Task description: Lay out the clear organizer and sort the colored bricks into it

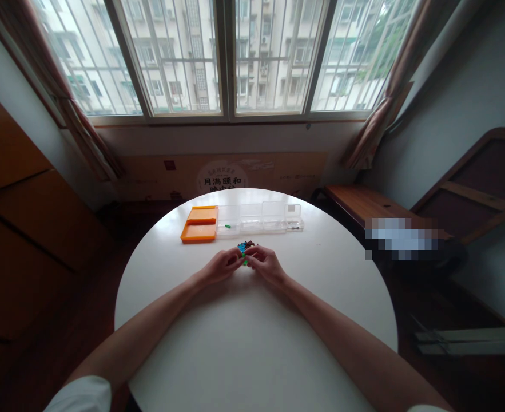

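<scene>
Both hands, left hand (223, 265) and right hand (266, 263), are pinched on a green piece (244, 261) beside the small pile (245, 246) mid-table; it could be dropped if grip slackens.

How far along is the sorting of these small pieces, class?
Done: one green piece lies in the clear compartment box. In hand: left hand and right hand pinch a green piece at the small pile. Left: that pile; most compartments look empty.
</scene>
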`<state>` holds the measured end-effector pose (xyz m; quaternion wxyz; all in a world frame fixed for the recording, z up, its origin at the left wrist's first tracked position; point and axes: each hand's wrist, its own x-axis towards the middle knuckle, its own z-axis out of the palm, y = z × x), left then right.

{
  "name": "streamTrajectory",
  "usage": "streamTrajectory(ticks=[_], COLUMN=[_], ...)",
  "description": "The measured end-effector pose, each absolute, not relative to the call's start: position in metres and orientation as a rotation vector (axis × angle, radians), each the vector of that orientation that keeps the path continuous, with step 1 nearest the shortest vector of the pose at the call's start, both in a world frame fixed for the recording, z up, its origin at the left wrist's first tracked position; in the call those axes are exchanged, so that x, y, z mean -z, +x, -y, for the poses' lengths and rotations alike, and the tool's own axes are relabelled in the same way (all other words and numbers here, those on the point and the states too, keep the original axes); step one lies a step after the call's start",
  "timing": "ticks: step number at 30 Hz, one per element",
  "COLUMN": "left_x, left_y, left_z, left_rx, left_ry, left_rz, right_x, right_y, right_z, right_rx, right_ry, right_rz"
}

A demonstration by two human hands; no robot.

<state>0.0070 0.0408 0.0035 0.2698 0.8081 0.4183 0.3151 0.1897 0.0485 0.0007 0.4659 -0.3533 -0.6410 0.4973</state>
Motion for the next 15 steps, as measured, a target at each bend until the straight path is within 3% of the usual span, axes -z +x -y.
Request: streamTrajectory(ticks=[15], left_x=[-0.0022], left_y=[0.0065], left_z=[-0.0413], left_rx=[-0.869], left_ry=[2.151], left_rz=[-1.105], right_x=[0.0031], right_y=[0.1893], right_z=[-0.0501], right_rx=[-1.236], right_ry=[-0.880], right_rz=[1.584])
